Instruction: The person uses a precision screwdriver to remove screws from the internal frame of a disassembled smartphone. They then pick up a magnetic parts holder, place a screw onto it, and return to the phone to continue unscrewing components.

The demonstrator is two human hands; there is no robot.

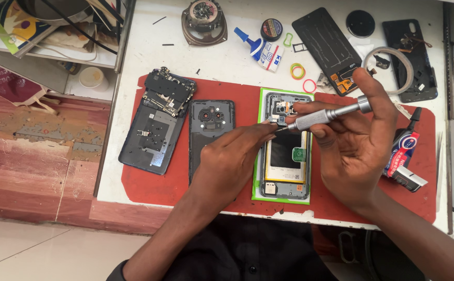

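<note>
Head view: right hand (354,140) grip pinches screwdriver (327,114); left hand (232,156) grip pinches opened phone's (285,177) part.

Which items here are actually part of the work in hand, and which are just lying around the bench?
In use:
- opened phone in a green frame on the red mat
- silver screwdriver, held in the right hand
- left hand, fingers at the screwdriver tip

Lying about:
- dark back cover
- second opened phone
- glue tube
- rubber bands
- tape roll
- small speaker
</note>
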